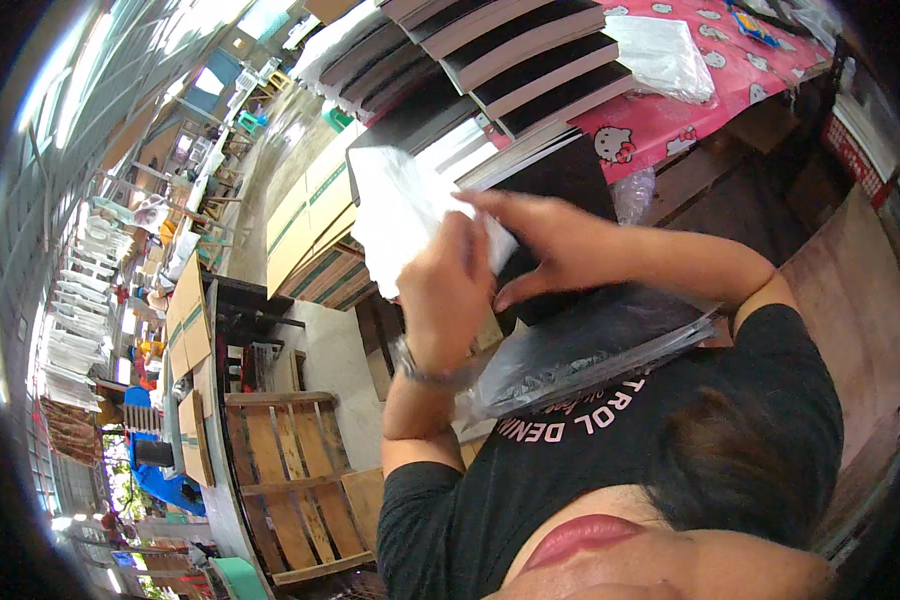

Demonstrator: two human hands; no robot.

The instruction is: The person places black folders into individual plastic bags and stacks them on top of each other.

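I'm getting two bare hands on my feed, left hand (pixel 445 285) and right hand (pixel 550 240), plus one wristband (pixel 422 373), one white sheet (pixel 395 205), one pink cartoon-print tablecloth (pixel 650 122) and one white plastic packet (pixel 662 58). For books (pixel 545 72) with black covers I make it at least four, too overlapped to tally exactly. Also one slatted wooden pallet (pixel 288 487) and at least two stacks of flat cardboard (pixel 313 205).
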